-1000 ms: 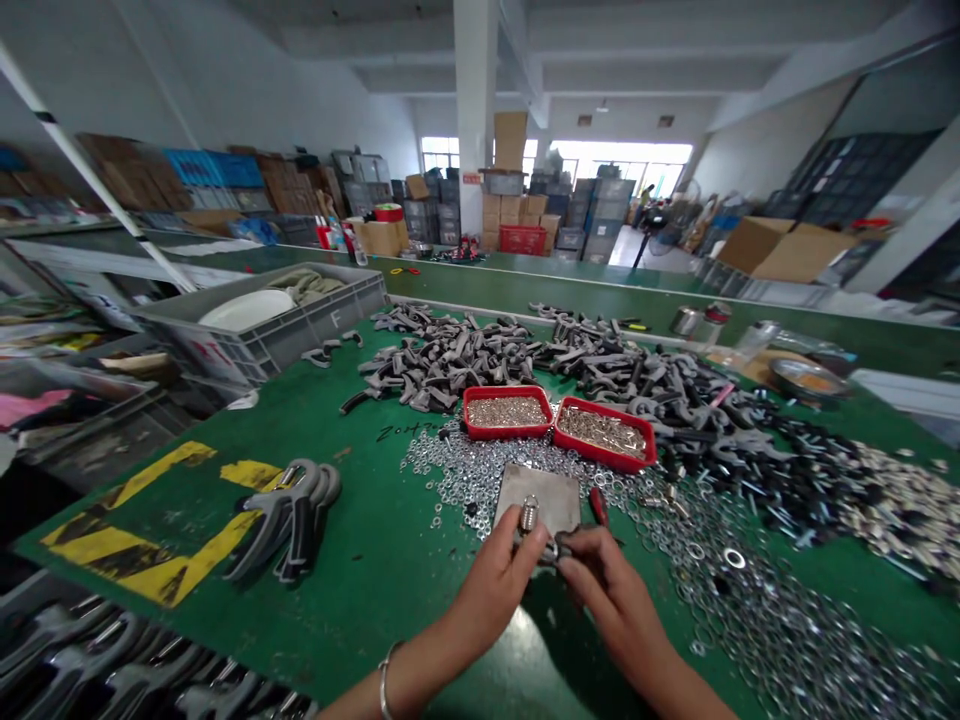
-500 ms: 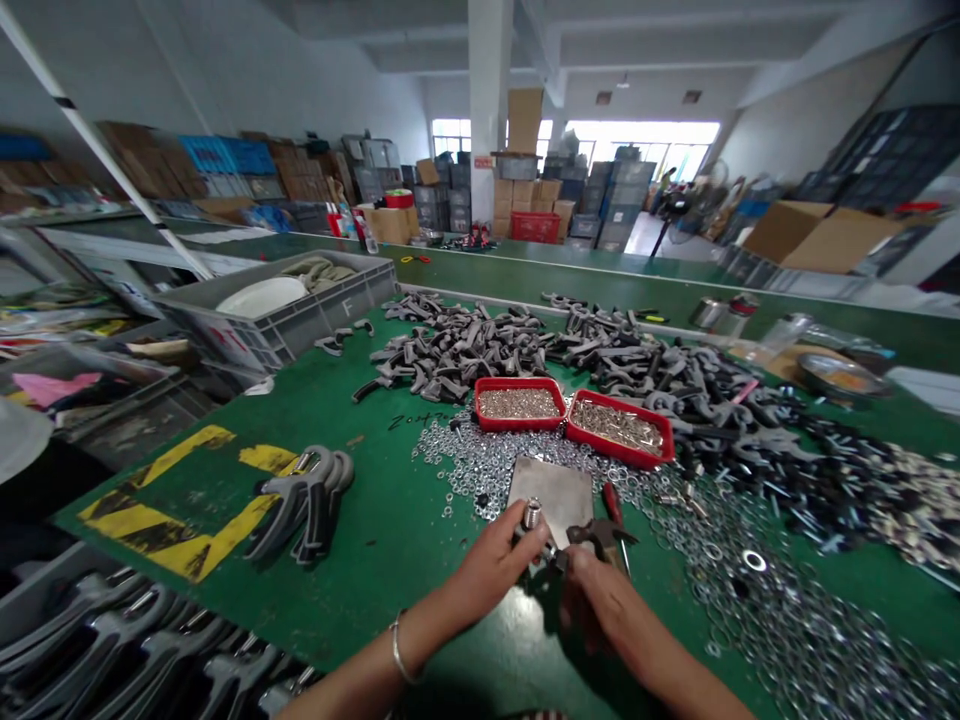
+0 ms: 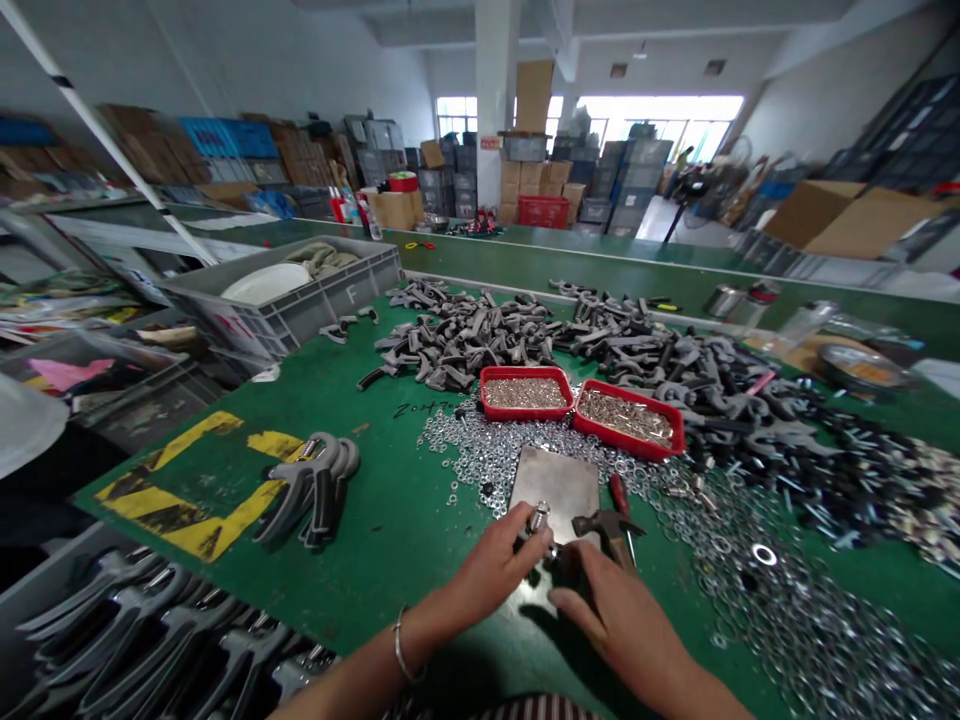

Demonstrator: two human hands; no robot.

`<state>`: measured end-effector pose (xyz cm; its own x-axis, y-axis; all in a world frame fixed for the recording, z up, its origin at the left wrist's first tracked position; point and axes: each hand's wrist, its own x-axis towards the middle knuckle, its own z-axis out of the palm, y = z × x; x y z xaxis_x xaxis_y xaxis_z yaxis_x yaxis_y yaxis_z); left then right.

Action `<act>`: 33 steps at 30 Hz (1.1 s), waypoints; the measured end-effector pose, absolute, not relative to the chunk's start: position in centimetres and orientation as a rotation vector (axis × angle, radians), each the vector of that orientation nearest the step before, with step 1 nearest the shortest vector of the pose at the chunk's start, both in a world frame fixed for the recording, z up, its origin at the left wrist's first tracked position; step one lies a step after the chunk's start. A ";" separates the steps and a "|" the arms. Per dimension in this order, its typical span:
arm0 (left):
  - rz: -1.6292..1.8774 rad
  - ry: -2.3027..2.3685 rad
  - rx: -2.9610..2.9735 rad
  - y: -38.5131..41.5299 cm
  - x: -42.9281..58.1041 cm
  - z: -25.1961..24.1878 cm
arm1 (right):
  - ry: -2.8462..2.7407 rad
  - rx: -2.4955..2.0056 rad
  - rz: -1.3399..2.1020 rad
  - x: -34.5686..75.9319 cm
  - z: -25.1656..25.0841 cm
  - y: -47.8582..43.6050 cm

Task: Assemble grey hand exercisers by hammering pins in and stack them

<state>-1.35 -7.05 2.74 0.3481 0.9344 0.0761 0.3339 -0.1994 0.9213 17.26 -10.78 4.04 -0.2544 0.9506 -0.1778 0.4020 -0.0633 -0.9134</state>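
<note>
My left hand (image 3: 491, 565) is closed around a hand gripper (image 3: 538, 517), its metal coil spring standing up between thumb and fingers; most of its body is hidden by the hand. Close on the right, my right hand (image 3: 619, 610) has its thumb spread away from the bent fingers, which are near the gripper's dark lower end. Whether those fingertips touch it is hard to see. Just beyond both hands lies a square metal plate (image 3: 555, 482) on the green table. A hammer (image 3: 611, 530) rests right of the plate, beside a red-handled screwdriver (image 3: 619, 495).
Two red trays (image 3: 526, 394) of small metal parts stand behind the plate, among scattered nuts (image 3: 465, 450). Grey handles (image 3: 472, 335) are heaped beyond. Washers (image 3: 765, 555) spread at right. Assembled hand grippers (image 3: 311, 490) lie at left; a crate of more (image 3: 135, 640) is below.
My right thumb has moved away from the fingers, and the hand has opened beside the hand gripper. My left hand keeps its hold. The view has shifted slightly.
</note>
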 end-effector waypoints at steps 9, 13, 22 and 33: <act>0.731 0.953 1.973 -7.2 -2.1 3.2 | -1.647 -1.367 1.781 16.9 2.9 -11.3; 0.826 1.167 1.768 -7.4 -1.5 2.6 | -1.775 -1.465 1.086 16.9 3.4 -11.3; 0.825 1.164 1.836 -7.2 -1.1 2.4 | -1.860 -1.511 1.223 16.9 2.7 -11.2; 0.935 1.109 1.843 -6.3 -0.8 2.5 | -1.508 -1.366 1.935 17.0 3.1 -9.5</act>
